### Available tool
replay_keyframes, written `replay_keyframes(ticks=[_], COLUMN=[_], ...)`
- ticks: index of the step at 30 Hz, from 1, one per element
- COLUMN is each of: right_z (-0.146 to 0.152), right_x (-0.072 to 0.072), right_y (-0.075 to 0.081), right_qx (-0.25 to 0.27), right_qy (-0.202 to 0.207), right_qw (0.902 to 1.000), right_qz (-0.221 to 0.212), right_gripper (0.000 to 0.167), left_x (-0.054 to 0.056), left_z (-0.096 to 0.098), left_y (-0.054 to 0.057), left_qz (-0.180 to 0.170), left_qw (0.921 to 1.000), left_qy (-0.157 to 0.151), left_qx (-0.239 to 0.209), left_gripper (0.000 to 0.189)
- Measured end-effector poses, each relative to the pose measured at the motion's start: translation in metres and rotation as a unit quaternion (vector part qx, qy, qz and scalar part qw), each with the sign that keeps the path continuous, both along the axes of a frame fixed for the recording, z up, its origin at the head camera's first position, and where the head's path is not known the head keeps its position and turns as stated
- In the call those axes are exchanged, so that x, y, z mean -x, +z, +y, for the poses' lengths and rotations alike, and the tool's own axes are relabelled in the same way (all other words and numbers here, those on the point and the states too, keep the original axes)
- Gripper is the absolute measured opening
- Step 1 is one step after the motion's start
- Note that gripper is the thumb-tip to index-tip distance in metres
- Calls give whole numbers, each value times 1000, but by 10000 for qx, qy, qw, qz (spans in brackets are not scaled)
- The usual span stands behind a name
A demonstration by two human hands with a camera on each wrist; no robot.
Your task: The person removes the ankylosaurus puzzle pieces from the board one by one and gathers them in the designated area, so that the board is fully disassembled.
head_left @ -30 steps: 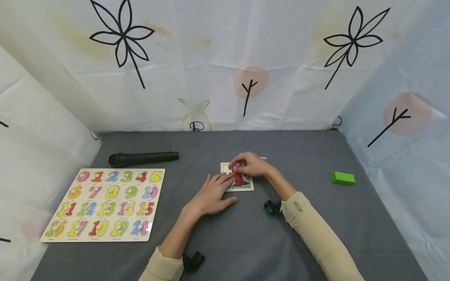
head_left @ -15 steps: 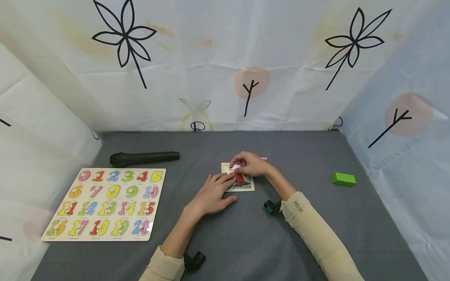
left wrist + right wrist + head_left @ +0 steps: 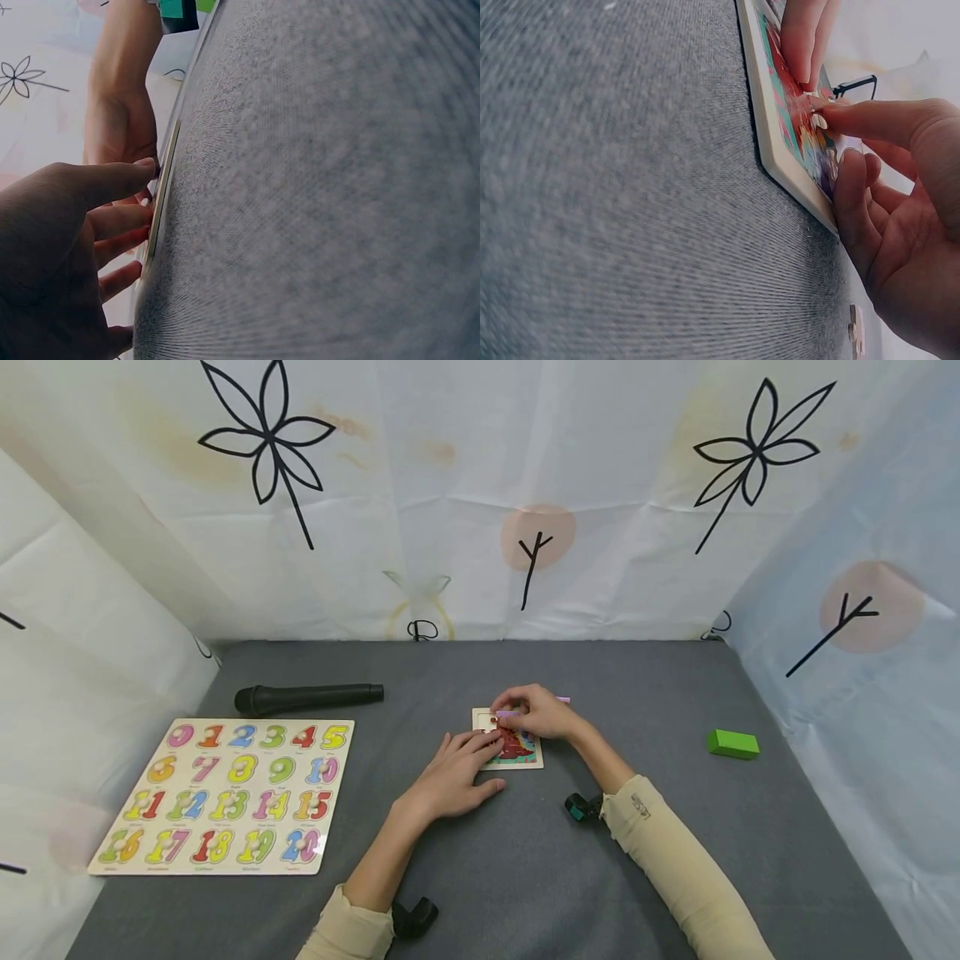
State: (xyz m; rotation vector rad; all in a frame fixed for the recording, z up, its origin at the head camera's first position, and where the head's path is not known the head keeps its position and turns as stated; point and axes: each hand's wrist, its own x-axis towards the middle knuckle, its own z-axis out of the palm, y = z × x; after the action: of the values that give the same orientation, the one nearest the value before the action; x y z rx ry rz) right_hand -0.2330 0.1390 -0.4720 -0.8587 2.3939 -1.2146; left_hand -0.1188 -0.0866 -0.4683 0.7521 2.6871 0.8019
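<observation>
A small jigsaw puzzle (image 3: 522, 749) with a red picture lies in a pale frame (image 3: 769, 139) at the middle of the table. My right hand (image 3: 542, 712) pinches a purple-topped puzzle piece (image 3: 507, 714) over the puzzle's upper part. In the right wrist view, the thumb and fingers of that hand meet close over the picture. My left hand (image 3: 457, 775) lies with its fingers extended, their tips on the puzzle's left side. Seen from the left wrist, the left fingers (image 3: 120, 221) reach the frame's edge. Behind the right hand lies a pinkish loose piece (image 3: 563, 699), mostly hidden.
To the left is a number puzzle board (image 3: 225, 797) filled with coloured numerals. A black microphone (image 3: 309, 697) lies behind it. A green block (image 3: 733, 743) sits on the right of the grey table (image 3: 637, 693). White printed cloth (image 3: 450, 468) hangs around the back and sides.
The right hand has tilted and shifted the puzzle piece slightly over the same part of the puzzle. The left hand stays in place on the puzzle.
</observation>
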Motion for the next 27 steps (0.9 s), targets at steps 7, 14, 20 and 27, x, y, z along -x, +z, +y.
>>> replay_keyframes(ticks=[7, 14, 20, 27], right_z=[2, 4, 7, 16], right_x=[-3, -6, -8, -7], right_y=[1, 2, 3, 4], right_qx=[120, 208, 517, 711], right_qy=[-26, -118, -180, -227], right_qw=[9999, 9997, 9982, 9963], right_qz=[-14, -57, -231, -426], right_gripper=[21, 17, 18, 24], left_x=[0, 1, 1, 2], left_z=[-1, -1, -2, -3], left_y=[0, -2, -3, -3], left_qz=[-40, -65, -50, -12], left_qw=[10000, 10000, 10000, 10000], left_qy=[-14, -7, -26, -74], left_qx=[-25, -9, -24, -38], left_gripper=[64, 64, 64, 65])
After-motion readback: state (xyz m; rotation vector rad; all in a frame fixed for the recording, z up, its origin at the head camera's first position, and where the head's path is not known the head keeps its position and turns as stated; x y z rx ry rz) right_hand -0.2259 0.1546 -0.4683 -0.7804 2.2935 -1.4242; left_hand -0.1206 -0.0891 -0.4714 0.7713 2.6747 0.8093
